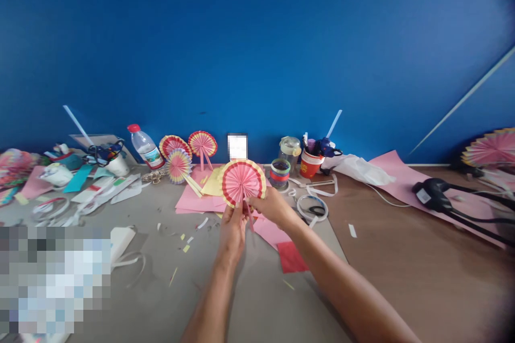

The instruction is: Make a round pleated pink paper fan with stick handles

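A round pleated paper fan (242,178), pink in the middle with a red ring and a yellow edge, is held upright above the table. My left hand (234,225) grips it at the bottom, around its pink handle strips. My right hand (273,206) is closed on the fan's lower right edge, close beside the left fingers. Pink strips (251,221) hang below the fan between the hands. Behind it lie yellow paper (212,183) and pink sheets (193,198). A red paper piece (293,257) lies near my right forearm.
Finished-looking fans (203,143) lean by the blue wall, beside a bottle (147,147). Right of centre stand a red cup (311,163), a lidded jar (289,150) and tape rolls (312,208). A black strapped device (432,195) lies on pink paper at right.
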`<move>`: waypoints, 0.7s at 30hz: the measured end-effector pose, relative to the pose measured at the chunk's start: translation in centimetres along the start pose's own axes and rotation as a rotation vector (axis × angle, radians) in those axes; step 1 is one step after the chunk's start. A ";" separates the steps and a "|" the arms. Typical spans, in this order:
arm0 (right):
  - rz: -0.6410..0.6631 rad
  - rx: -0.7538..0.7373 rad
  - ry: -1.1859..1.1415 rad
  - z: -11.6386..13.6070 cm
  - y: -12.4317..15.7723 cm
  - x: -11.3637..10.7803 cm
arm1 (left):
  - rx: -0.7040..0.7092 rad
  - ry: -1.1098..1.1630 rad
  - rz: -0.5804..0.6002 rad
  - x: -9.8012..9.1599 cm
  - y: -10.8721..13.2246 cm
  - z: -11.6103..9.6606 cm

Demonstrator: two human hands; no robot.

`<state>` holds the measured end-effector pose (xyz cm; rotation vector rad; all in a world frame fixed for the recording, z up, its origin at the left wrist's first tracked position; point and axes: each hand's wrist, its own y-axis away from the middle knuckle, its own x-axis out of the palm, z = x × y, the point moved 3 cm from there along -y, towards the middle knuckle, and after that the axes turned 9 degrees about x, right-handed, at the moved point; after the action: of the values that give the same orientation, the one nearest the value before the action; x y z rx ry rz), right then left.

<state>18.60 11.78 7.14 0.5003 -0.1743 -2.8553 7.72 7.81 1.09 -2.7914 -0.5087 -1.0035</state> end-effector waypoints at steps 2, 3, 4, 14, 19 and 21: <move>-0.015 -0.008 0.028 0.0 -0.1 0.1 | -0.023 -0.034 -0.016 -0.2 0.0 0.3; -0.022 -0.007 0.034 0.0 -0.1 0.2 | -0.036 -0.045 -0.023 -0.3 -0.1 0.4; -0.031 -0.006 0.039 0.1 0.0 0.3 | -0.047 -0.047 -0.027 -0.3 -0.1 0.4; -0.039 0.043 -0.018 -0.6 -0.1 1.9 | -0.045 -0.066 -0.005 0.3 0.2 0.2; -0.038 0.036 -0.103 -1.5 -0.8 2.2 | -0.066 -0.086 0.013 -0.2 -0.1 0.4; -0.018 -0.011 -0.169 -1.6 -1.1 2.0 | -0.058 -0.087 0.001 -0.5 -0.3 0.4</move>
<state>17.15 12.24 4.83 0.2585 -0.1843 -2.9132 7.53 8.01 0.50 -2.8966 -0.4969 -0.9136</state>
